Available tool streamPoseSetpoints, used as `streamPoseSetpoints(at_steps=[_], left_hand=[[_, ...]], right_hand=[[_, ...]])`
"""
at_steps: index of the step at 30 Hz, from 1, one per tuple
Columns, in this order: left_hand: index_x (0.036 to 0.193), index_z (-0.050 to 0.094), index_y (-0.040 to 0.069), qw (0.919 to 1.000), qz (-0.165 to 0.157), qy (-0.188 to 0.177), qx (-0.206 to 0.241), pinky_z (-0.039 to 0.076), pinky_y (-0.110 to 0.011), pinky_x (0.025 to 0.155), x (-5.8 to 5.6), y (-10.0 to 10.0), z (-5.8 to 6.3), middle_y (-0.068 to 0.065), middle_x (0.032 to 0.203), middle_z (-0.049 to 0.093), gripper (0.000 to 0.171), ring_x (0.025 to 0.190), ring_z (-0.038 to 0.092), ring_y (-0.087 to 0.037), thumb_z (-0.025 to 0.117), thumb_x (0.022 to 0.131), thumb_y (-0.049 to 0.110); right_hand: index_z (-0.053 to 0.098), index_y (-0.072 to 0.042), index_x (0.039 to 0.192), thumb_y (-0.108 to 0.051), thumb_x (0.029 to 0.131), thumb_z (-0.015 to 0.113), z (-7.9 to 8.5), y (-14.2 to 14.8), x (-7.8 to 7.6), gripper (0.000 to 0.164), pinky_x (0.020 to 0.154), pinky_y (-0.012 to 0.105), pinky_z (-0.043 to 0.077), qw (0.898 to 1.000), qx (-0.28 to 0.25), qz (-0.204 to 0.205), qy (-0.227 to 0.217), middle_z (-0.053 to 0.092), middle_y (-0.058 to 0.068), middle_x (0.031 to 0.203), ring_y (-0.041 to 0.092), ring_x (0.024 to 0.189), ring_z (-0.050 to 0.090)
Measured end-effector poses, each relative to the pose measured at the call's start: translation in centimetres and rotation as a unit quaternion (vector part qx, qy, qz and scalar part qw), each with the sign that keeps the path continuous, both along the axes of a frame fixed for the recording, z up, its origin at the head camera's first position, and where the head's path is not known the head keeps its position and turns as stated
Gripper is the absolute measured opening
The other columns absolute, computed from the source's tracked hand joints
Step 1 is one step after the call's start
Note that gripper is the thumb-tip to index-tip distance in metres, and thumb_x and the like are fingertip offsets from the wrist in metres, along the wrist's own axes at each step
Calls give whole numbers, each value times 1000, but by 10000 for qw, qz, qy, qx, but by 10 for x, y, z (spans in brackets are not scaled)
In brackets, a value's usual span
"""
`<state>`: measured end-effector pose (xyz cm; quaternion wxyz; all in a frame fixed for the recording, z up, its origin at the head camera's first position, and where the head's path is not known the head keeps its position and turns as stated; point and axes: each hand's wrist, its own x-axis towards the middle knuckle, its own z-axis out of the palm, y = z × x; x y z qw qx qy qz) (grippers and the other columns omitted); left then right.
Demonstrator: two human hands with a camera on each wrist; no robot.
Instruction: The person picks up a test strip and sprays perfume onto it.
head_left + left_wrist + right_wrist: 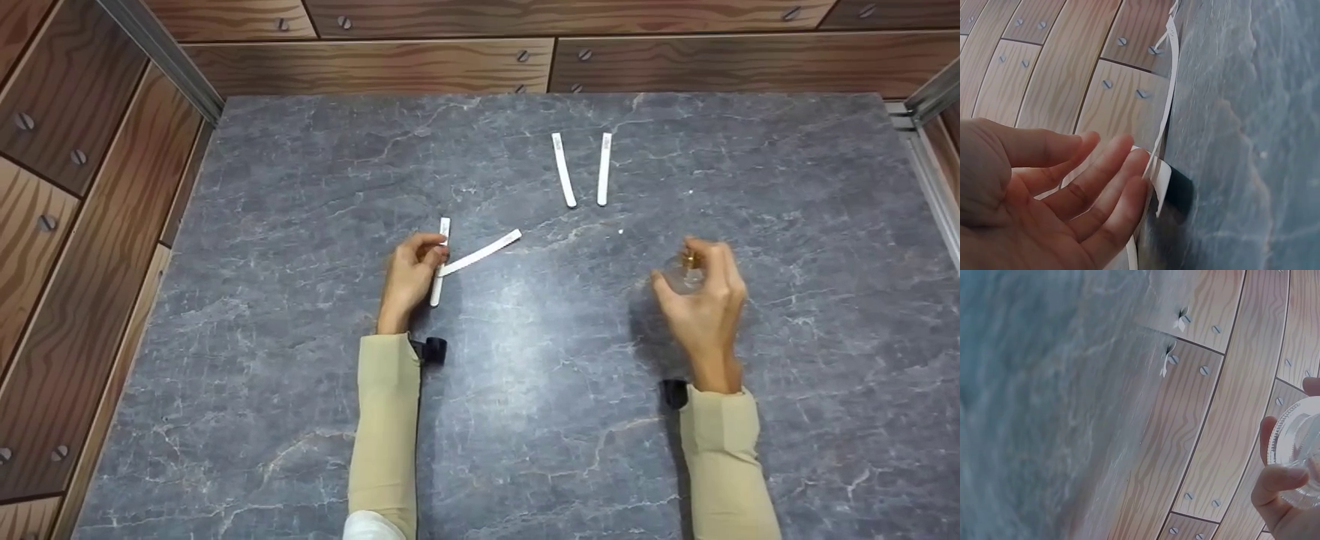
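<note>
In the head view my left hand [411, 271] is at two narrow white paper strips. One strip [436, 291] lies upright in the view; the other, a curved strip [484, 251], crosses it and slants up to the right. The left wrist view shows the fingertips [1139, 163] right at the strips' edge, with the thumb apart from them. My right hand [709, 292] grips a clear round container [1297, 444] with a ridged rim, its fingers and thumb around the sides. A gold-coloured part of it shows between the fingers in the head view.
Farther back on the grey marbled table [525, 420] lie two more white strips, a left one [564, 171] and a right one [604, 169], side by side. Wood-patterned panels [367, 67] stand along the back and left, with metal rails at the corners.
</note>
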<state>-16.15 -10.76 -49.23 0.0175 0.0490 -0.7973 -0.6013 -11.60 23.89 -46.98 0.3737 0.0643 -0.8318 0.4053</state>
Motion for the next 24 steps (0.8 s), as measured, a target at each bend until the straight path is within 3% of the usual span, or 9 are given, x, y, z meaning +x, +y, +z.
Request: streamPoseSetpoints(at_steps=[9, 16, 24], left_hand=[[113, 70, -7, 9946, -35, -91, -1035, 57, -33, 75, 1, 2, 3, -18, 96, 73, 24, 87, 69, -29, 63, 91, -1], [117, 68, -7, 9925, -220, -396, -1132, 61, -34, 78, 1, 10, 5, -19, 98, 74, 29, 88, 73, -29, 67, 88, -7], [116, 69, -4, 9882, -332, -623, -1357, 60, -27, 65, 4, 16, 6, -14, 98, 73, 42, 86, 72, -26, 78, 76, -9]], right_hand=[[62, 13, 105, 17, 65, 80, 1, 1, -1, 44, 76, 19, 43, 10000, 12, -12, -19, 61, 26, 87, 31, 78, 57], [62, 13, 105, 18, 65, 79, 1, 2, -2, 44, 78, 18, 44, 10000, -11, -10, -25, 61, 26, 88, 31, 78, 57], [63, 13, 104, 15, 66, 78, 1, 2, -1, 41, 76, 17, 43, 10000, -77, -12, 13, 62, 25, 88, 31, 77, 58]])
